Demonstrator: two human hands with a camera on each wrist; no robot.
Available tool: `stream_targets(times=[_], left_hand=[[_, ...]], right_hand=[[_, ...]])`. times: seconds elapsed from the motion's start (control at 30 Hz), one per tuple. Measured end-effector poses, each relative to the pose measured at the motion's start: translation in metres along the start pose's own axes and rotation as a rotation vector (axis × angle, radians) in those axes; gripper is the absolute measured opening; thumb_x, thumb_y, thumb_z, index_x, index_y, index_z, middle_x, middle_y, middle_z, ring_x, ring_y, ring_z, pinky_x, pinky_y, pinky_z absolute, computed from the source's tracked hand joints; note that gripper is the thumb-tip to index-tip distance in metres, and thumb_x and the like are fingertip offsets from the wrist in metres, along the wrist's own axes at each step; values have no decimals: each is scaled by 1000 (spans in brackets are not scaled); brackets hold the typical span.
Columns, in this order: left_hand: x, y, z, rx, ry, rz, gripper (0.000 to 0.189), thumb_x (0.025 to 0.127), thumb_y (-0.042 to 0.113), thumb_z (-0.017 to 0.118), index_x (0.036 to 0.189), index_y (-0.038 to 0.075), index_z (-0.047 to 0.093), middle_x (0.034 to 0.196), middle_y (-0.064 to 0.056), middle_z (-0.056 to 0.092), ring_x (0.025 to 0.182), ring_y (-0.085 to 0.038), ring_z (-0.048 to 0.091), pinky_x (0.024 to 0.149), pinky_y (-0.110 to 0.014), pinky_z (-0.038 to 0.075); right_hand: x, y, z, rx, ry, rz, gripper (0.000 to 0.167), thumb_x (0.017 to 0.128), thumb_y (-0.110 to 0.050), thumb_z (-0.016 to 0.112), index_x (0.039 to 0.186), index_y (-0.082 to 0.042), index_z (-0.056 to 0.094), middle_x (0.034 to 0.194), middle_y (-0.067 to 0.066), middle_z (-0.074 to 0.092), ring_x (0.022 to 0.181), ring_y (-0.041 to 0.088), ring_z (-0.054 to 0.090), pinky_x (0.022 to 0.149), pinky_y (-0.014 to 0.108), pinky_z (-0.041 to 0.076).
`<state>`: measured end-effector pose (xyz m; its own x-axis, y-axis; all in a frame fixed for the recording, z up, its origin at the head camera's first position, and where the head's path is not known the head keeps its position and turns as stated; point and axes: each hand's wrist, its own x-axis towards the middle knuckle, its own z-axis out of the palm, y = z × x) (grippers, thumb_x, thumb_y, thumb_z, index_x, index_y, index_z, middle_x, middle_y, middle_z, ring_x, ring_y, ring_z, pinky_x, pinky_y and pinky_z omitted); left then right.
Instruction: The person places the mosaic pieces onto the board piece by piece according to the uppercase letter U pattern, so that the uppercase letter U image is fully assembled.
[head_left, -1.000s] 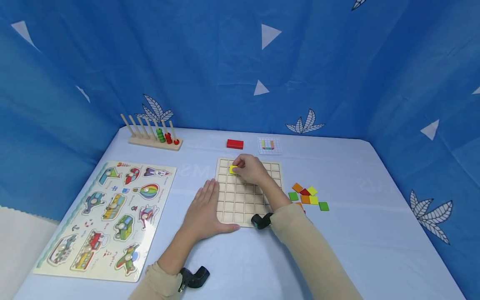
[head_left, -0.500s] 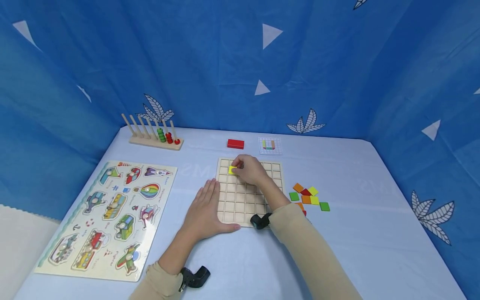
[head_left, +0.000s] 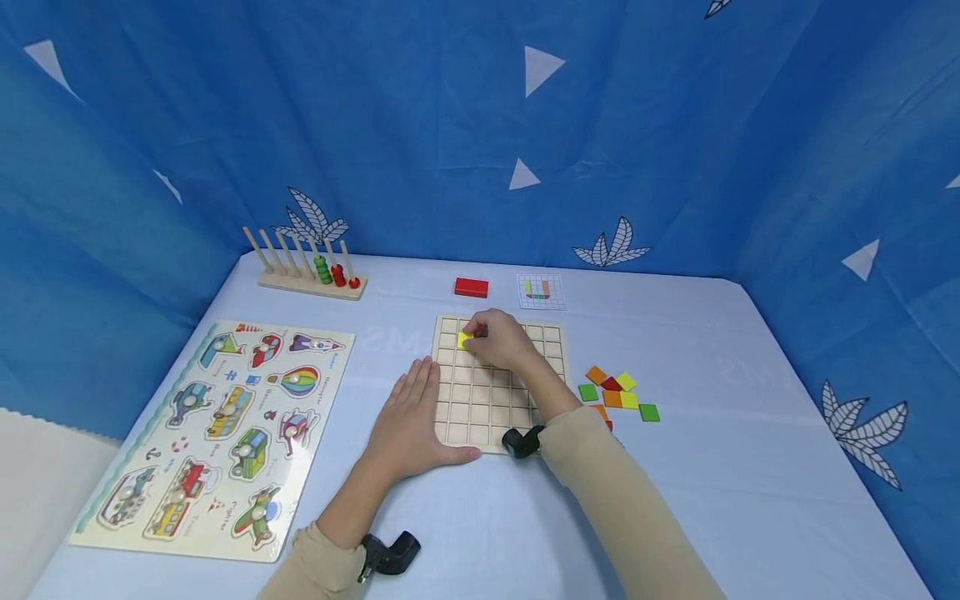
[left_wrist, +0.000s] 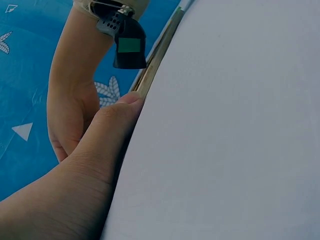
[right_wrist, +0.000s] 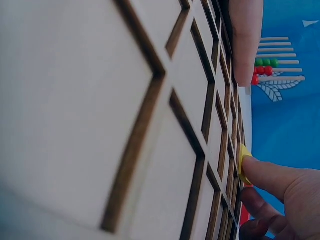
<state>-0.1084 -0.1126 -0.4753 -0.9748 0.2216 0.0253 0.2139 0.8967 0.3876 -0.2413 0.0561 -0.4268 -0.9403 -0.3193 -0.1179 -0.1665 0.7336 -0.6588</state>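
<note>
In the head view a wooden grid board (head_left: 491, 408) lies on the table. My left hand (head_left: 403, 425) rests along its left side with straight fingers, the thumb stretched along the near edge. The left wrist view shows that thumb (left_wrist: 107, 132) touching the board's edge. Over the board's upper left part, my right hand (head_left: 504, 342) pinches a yellow square tile (head_left: 464, 341) at a grid cell. The right wrist view has the thumb on the yellow tile (right_wrist: 243, 162) and the other fingers curled; whether the tile lies fully inside the cell cannot be told.
Loose orange, red, yellow and green tiles (head_left: 612, 399) lie right of the board. Behind it are a red block (head_left: 471, 288) and a pattern card (head_left: 541, 292). A vehicle puzzle board (head_left: 213, 433) lies at left, with a bead peg rack (head_left: 311, 286) behind.
</note>
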Motion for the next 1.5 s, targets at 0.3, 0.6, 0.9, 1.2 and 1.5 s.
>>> stream_targets(times=[0.3, 0.6, 0.9, 1.2, 1.5], left_hand=[[0, 0, 0, 1, -6, -1, 143, 59, 93, 59, 158, 1, 11, 168, -12, 6, 157, -26, 4, 126, -45, 14], [1, 0, 1, 12, -7, -4, 142, 60, 92, 59, 158, 2, 12, 168, -11, 7, 157, -26, 4, 126, -45, 15], [1, 1, 0, 11, -4, -11, 142, 59, 92, 60, 158, 2, 12, 168, -11, 7, 157, -26, 4, 126, -46, 15], [0, 1, 3, 1, 2, -11, 141, 60, 92, 59, 159, 3, 12, 168, -10, 7, 157, -25, 3, 126, -46, 15], [1, 1, 4, -12, 16, 2, 140, 60, 91, 60, 159, 3, 13, 168, -11, 8, 157, -26, 4, 126, -47, 15]], right_hand=[[-1, 1, -1, -31, 1, -5, 13, 90, -21, 73, 101, -15, 77, 102, 0, 63, 92, 16, 60, 86, 34, 53], [-8, 4, -9, -65, 19, -42, 13, 91, -24, 71, 102, -18, 76, 99, -3, 67, 90, 15, 61, 83, 34, 52], [-27, 8, -29, -31, 0, -42, 24, 93, -30, 69, 115, -19, 70, 97, -1, 64, 78, 19, 56, 68, 31, 47], [-51, 32, -56, 16, 4, -39, 32, 95, -29, 68, 124, -16, 66, 102, 1, 64, 78, 22, 53, 66, 32, 46], [-80, 66, -83, -15, 48, 17, 34, 93, -26, 70, 125, -14, 65, 102, 4, 65, 78, 23, 51, 63, 30, 46]])
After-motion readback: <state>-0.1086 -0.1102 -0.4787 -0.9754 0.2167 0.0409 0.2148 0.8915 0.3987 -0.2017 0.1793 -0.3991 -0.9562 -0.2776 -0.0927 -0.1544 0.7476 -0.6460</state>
